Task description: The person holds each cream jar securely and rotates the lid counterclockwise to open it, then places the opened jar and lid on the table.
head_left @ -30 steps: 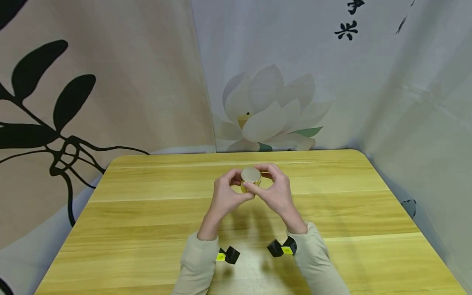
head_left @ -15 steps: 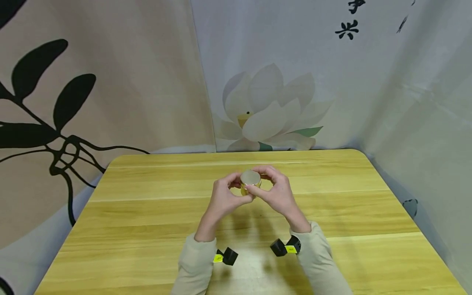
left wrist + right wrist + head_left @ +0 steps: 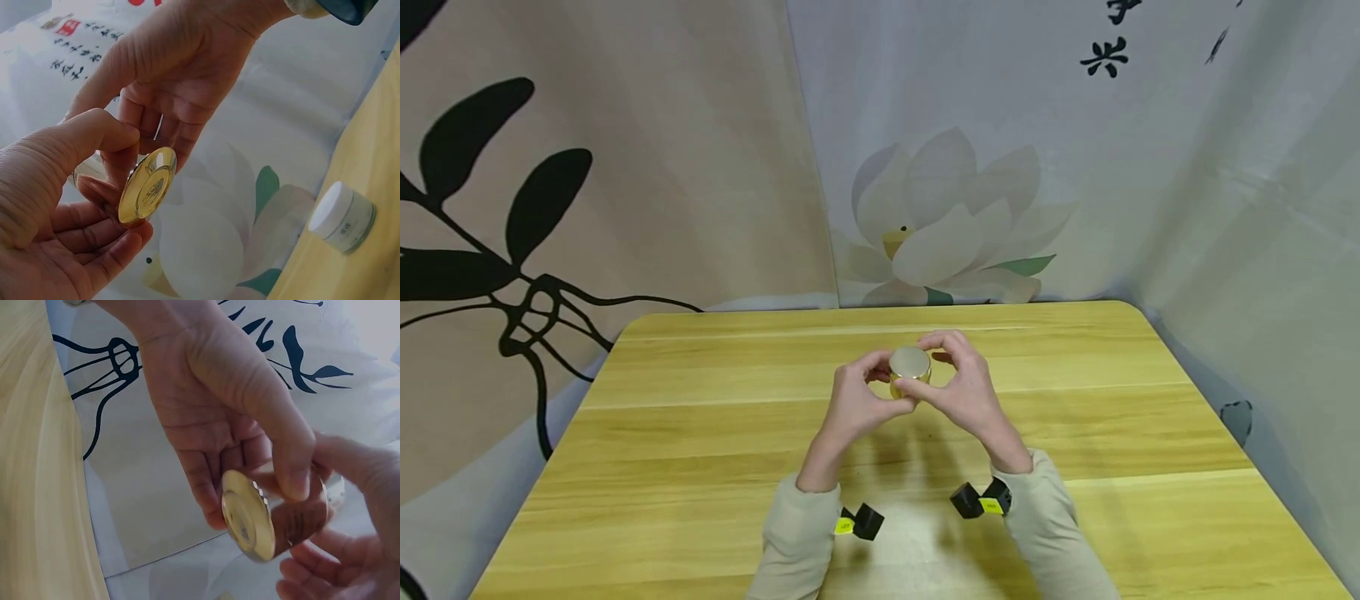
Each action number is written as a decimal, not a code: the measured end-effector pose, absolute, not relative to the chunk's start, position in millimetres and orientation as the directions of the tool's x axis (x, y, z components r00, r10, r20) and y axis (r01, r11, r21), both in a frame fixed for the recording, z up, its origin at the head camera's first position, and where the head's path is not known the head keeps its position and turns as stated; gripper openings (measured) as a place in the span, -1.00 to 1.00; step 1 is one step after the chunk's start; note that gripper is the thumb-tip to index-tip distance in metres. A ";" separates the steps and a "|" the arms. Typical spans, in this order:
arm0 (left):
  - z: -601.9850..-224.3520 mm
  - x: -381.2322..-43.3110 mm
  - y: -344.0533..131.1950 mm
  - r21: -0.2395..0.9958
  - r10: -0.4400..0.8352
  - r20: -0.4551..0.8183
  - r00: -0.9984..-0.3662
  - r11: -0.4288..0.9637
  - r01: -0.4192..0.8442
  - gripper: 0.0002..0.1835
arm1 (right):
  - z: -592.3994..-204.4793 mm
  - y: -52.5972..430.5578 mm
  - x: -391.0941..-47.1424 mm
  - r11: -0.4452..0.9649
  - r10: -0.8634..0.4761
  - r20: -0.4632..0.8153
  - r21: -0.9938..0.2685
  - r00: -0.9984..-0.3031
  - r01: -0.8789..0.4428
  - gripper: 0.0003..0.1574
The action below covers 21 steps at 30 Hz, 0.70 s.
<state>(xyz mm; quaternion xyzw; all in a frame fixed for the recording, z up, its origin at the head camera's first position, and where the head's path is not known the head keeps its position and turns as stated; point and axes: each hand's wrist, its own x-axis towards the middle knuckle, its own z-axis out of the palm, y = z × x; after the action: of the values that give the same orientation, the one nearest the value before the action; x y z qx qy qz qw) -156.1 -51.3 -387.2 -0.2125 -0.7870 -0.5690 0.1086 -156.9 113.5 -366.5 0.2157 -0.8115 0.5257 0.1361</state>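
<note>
I had the left hand [image 3: 860, 397] at eight o'clock and the right hand [image 3: 966, 395] at four, both grasping the silver-topped gold jar [image 3: 910, 363] above the wood-grain table [image 3: 700, 467].

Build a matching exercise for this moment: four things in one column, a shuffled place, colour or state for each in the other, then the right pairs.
Column one
1. container
2. jar
3. sleeves
4. table

Column two
A. beige, round the forearms
B. light yellow, with wood grain
C. gold-sided, held by the left hand and right hand
D. white, seen in the left wrist view, away from the hands

Pairs: 1-C, 2-D, 3-A, 4-B
</note>
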 end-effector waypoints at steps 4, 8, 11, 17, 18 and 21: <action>-387.3 -155.6 -53.4 0.845 0.218 0.429 -0.877 0.249 0.474 -0.59 | -358.7 116.3 -154.7 0.265 -0.309 0.479 -0.786 -0.821 -0.558 -0.59; -387.5 -155.8 -54.1 0.844 0.226 0.436 -0.871 0.232 0.483 -0.57 | -359.5 117.1 -156.0 0.266 -0.345 0.483 -0.772 -0.804 -0.578 -0.49; -387.9 -155.7 -54.2 0.843 0.220 0.440 -0.871 0.233 0.485 -0.59 | -368.3 116.3 -160.2 0.311 -0.302 0.466 -0.777 -0.832 -0.548 -0.42; -389.3 -155.3 -55.3 0.838 0.219 0.437 -0.872 0.253 0.483 -0.61 | -363.7 111.8 -156.4 0.317 -0.245 0.457 -0.796 -0.855 -0.516 -0.53; -389.5 -155.3 -55.5 0.837 0.220 0.439 -0.871 0.253 0.486 -0.60 | -359.7 111.3 -154.0 0.313 -0.253 0.463 -0.791 -0.849 -0.525 -0.56; -389.9 -155.4 -55.7 0.837 0.220 0.444 -0.869 0.246 0.490 -0.59 | -346.8 109.6 -145.8 0.306 -0.300 0.478 -0.772 -0.826 -0.558 -0.59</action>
<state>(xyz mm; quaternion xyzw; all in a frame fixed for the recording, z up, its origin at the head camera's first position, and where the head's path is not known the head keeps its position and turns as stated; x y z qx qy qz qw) -155.4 -55.7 -389.9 -0.2274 -0.7803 -0.5705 0.1180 -145.8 109.6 -346.8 0.2685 -0.7986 0.5244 0.1231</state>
